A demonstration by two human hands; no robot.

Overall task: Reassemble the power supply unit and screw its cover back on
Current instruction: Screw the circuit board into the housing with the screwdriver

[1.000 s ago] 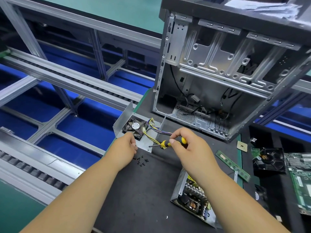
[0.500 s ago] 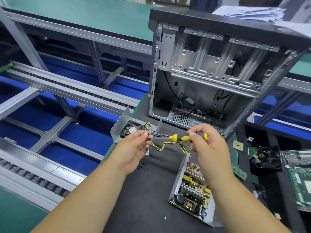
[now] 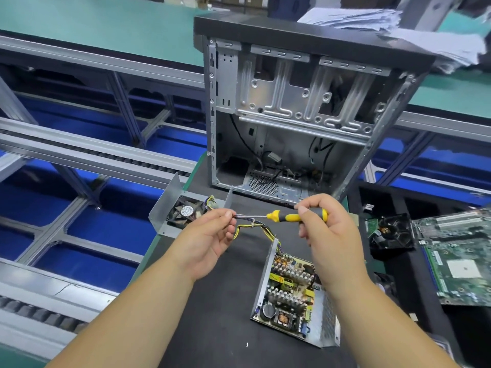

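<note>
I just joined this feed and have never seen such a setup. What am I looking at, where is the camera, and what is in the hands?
The camera sits on a person's head, looking down at two bare hands. The right hand grips the yellow-and-black screwdriver by its handle; the left hand pinches its tip. On the black mat lie the open power supply base with its circuit board showing and, joined by wires, the metal cover with a fan. Behind stands an empty computer case; a motherboard lies right.

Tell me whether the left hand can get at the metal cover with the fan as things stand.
Probably yes. The metal cover lies open on the mat just beyond the left hand, with nothing between them. But its fingers pinch the tip of the screwdriver held by the right hand, so they must let go first.
</note>
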